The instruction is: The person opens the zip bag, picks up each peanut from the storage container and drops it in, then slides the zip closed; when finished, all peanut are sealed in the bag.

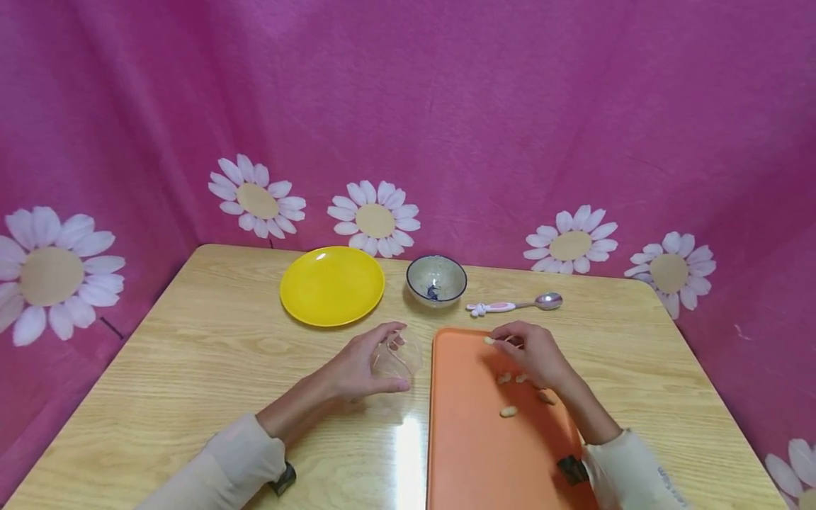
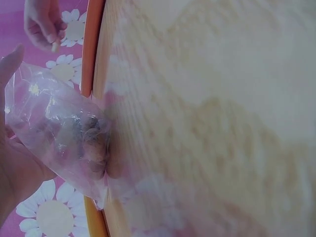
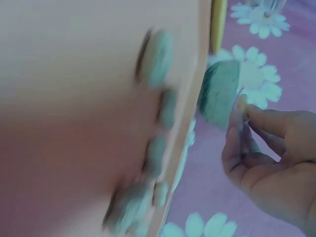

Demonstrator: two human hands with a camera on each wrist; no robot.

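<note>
My left hand (image 1: pixel 360 363) holds a clear plastic bag (image 1: pixel 398 356) between thumb and fingers, left of the orange tray (image 1: pixel 472 453). Brownish lumps (image 2: pixel 94 148) show through the bag in the left wrist view; their kind is unclear. Above the tray's far end, my right hand (image 1: pixel 538 358) pinches a small pale piece, seemingly a peanut (image 3: pixel 242 102), between thumb and fingertips. Several peanuts in their shells (image 1: pixel 508 411) lie on the tray below that hand. Blur in the right wrist view hides their detail.
At the back left of the wooden table (image 1: pixel 210 333) is a yellow plate (image 1: pixel 331 287). Beside it stands a small bowl (image 1: pixel 436 280) with a dark blue rim. A spoon (image 1: pixel 548 302) with a rabbit handle lies behind the tray. A pink flowered cloth (image 1: pixel 446 127) hangs behind.
</note>
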